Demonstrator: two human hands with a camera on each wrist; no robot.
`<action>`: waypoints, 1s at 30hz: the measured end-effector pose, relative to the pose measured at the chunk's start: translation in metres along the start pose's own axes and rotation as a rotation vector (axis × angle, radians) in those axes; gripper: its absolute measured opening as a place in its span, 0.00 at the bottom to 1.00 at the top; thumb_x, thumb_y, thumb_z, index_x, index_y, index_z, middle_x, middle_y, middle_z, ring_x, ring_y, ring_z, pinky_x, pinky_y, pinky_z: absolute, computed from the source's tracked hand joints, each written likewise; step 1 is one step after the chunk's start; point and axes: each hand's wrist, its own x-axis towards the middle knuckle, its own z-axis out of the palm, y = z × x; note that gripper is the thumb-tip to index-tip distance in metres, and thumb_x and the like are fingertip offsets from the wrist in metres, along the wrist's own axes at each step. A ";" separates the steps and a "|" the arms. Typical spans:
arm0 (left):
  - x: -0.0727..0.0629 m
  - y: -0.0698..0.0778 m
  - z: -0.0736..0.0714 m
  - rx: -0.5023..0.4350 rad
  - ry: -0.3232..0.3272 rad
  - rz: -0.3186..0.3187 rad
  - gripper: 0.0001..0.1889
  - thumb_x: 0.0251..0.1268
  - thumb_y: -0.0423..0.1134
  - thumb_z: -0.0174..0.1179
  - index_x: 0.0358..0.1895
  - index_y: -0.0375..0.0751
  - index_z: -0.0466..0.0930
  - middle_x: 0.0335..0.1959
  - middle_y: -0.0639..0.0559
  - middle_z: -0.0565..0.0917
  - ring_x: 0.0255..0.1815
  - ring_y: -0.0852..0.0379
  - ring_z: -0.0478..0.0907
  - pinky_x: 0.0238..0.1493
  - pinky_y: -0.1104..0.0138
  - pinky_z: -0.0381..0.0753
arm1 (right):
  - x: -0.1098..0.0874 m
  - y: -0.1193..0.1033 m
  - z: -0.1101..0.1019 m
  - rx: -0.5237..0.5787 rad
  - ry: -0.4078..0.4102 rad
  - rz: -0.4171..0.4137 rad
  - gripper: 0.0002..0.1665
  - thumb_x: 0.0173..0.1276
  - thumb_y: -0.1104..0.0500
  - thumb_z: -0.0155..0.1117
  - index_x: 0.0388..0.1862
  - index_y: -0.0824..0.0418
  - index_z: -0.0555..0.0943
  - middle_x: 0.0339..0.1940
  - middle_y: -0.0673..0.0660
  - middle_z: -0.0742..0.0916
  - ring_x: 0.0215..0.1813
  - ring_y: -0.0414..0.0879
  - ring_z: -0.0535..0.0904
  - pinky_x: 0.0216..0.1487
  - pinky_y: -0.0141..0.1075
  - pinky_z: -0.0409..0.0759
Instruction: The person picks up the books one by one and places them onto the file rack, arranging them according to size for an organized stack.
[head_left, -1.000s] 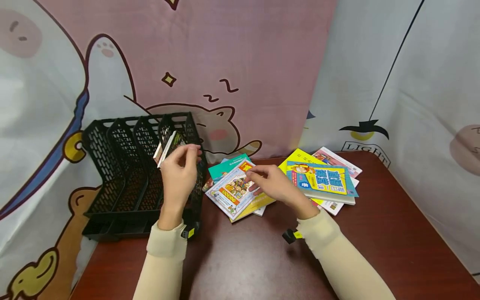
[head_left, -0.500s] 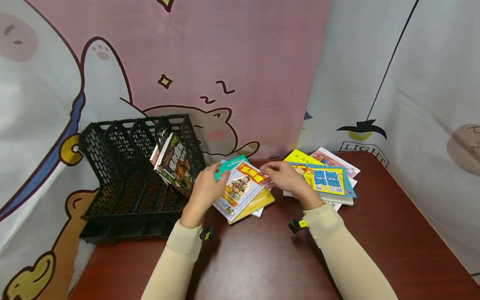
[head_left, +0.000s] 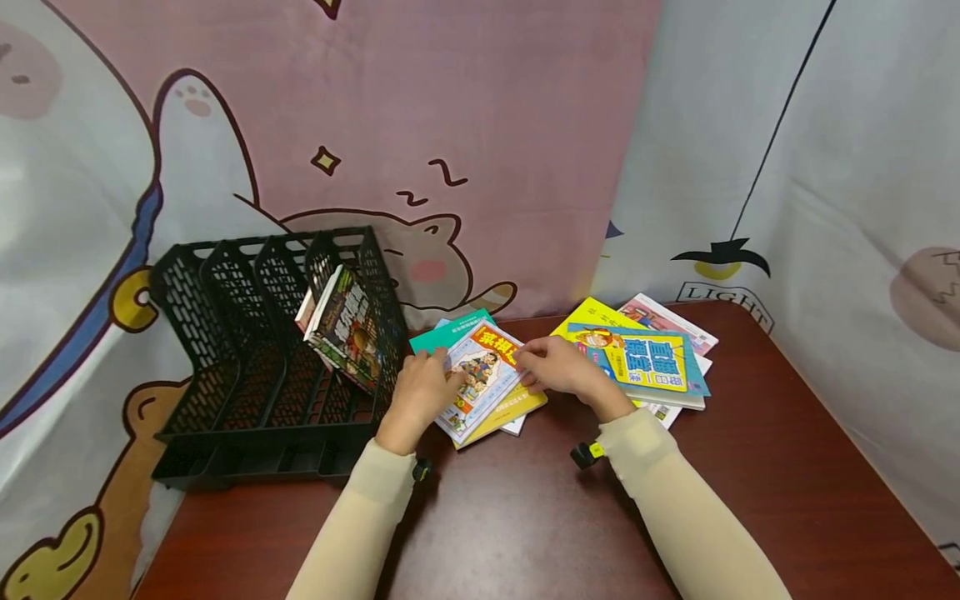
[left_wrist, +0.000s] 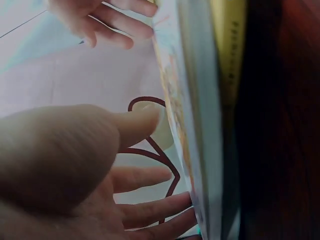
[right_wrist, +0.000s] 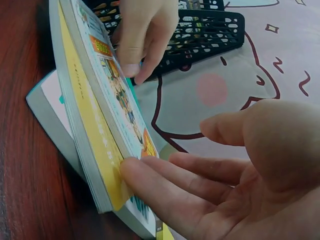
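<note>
A pale blue-bordered comic book [head_left: 477, 382] lies on top of a small stack, over a yellow book [head_left: 512, 407] and a green book [head_left: 452, 332]. My left hand [head_left: 422, 392] is at the left side of the top book, its fingers fairly straight and its thumb over the cover. At the opposite side, my right hand [head_left: 561, 367] touches the book edge with its fingertips. In the right wrist view, the right thumb [right_wrist: 227, 127] stands apart from the cover. Neither hand is curled round a book.
A black mesh file rack [head_left: 255, 350] stands at the left, and a dark-covered book [head_left: 351, 329] leans in its right part. Another pile, topped by a blue and yellow book [head_left: 652, 360], lies at the right. A printed cloth [head_left: 525, 150] hangs behind the table [head_left: 517, 517].
My left hand has left the dark-covered book leaning in the rack and moved right and down to the comic book. My right hand stays by that book, shifting slightly.
</note>
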 end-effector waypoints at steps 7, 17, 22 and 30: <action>-0.001 0.004 0.000 0.050 -0.028 -0.073 0.42 0.69 0.60 0.77 0.75 0.33 0.79 0.64 0.24 0.79 0.64 0.28 0.75 0.63 0.37 0.82 | -0.002 -0.003 0.010 -0.069 0.051 0.008 0.28 0.86 0.49 0.62 0.70 0.69 0.82 0.50 0.67 0.92 0.46 0.53 0.93 0.50 0.43 0.94; 0.002 0.000 -0.019 -0.141 -0.103 -0.092 0.38 0.75 0.56 0.71 0.76 0.31 0.75 0.62 0.31 0.87 0.63 0.32 0.85 0.65 0.40 0.84 | -0.003 -0.007 0.012 -0.103 0.062 0.025 0.27 0.86 0.47 0.62 0.69 0.66 0.83 0.49 0.65 0.91 0.46 0.54 0.92 0.51 0.43 0.94; 0.000 0.003 -0.032 -0.229 -0.105 -0.025 0.29 0.79 0.53 0.68 0.70 0.37 0.75 0.51 0.37 0.88 0.53 0.39 0.86 0.61 0.45 0.84 | -0.005 -0.009 0.011 -0.048 0.047 0.003 0.25 0.86 0.49 0.61 0.64 0.68 0.85 0.49 0.68 0.92 0.46 0.57 0.93 0.51 0.45 0.94; -0.007 0.011 -0.048 -0.289 -0.033 0.008 0.22 0.80 0.51 0.67 0.62 0.41 0.74 0.41 0.43 0.87 0.40 0.46 0.84 0.47 0.50 0.83 | -0.012 -0.014 0.004 -0.011 -0.009 0.002 0.30 0.86 0.44 0.63 0.44 0.73 0.88 0.31 0.61 0.91 0.34 0.51 0.91 0.50 0.52 0.95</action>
